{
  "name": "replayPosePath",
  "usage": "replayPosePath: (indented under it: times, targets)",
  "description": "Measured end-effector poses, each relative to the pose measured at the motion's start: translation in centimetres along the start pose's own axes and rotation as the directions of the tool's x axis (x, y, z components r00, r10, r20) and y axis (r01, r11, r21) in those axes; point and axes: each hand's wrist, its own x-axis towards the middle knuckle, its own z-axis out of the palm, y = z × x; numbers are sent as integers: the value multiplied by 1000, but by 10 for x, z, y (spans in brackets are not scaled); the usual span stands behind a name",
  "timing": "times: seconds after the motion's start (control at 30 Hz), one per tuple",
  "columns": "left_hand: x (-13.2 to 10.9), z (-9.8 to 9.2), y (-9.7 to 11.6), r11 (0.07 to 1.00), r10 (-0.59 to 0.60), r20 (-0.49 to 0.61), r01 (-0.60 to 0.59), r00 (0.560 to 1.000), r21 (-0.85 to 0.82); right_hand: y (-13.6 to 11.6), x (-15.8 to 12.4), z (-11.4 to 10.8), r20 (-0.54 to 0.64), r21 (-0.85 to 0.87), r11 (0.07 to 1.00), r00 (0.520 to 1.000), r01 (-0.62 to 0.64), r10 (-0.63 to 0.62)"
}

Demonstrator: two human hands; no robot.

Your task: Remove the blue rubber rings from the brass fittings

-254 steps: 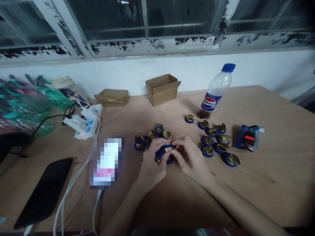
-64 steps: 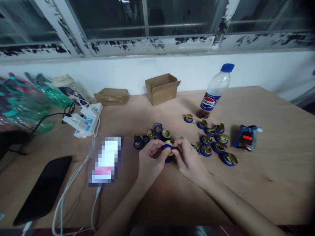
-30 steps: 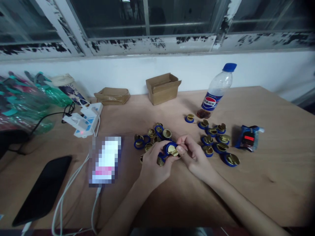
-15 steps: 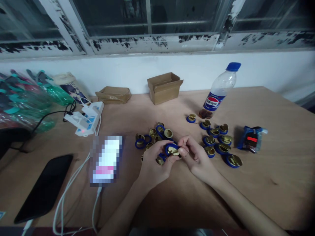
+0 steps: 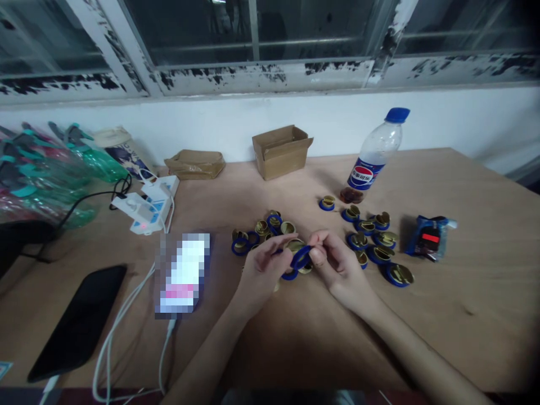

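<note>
Between my two hands is a blue ring (image 5: 301,257), tilted with its opening showing. My right hand (image 5: 340,270) pinches its right edge between thumb and fingers. My left hand (image 5: 264,273) is curled around a round gold metal piece (image 5: 294,244) just behind the ring; its thumb lies close to the ring's left side, and the fingers partly hide the piece. Below and behind the hands lies a loose group of blue rings (image 5: 239,244) and gold round pieces (image 5: 261,227). To the right, several gold pieces with clips sit on blue rings (image 5: 400,274).
A cola bottle (image 5: 369,163) stands behind the right group, with a wrapped dark packet (image 5: 430,237) farther right. Cardboard boxes (image 5: 282,154) line the wall. Leftward are a power strip (image 5: 154,205), a lit phone (image 5: 183,275), a dark phone (image 5: 80,320) and white cables (image 5: 122,315).
The blue ring, earlier around the gold piece with its clip, now stands tilted in front of the gold piece. My left fingers have shifted; both hands stay in about the same place.
</note>
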Motion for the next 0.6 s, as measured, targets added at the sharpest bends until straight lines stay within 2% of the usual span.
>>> replayPosePath:
  times: [0.13, 0.23, 0.33, 0.47, 0.6]
  targets:
    - [2, -1, 0, 998, 38, -148, -47, 988, -53, -2, 1, -2, -67, 18, 1000, 998, 13, -12]
    - [4, -3, -1, 992, 71, -171, -88, 983, -95, 2, 3, -6, -225, -22, 1000, 974, 6, -11]
    - [4, -5, -2, 989, 97, -167, -115, 981, -96, 12, 8, -12, -341, -170, 985, 939, -24, -36]
    - [4, -5, 0, 987, 120, -132, -133, 984, -92, 23, 14, -16, -231, -446, 892, 972, -66, -44]
    - [3, -3, 1, 994, 89, -111, -94, 990, -48, 17, 13, -13, -197, -484, 875, 977, -20, -87]
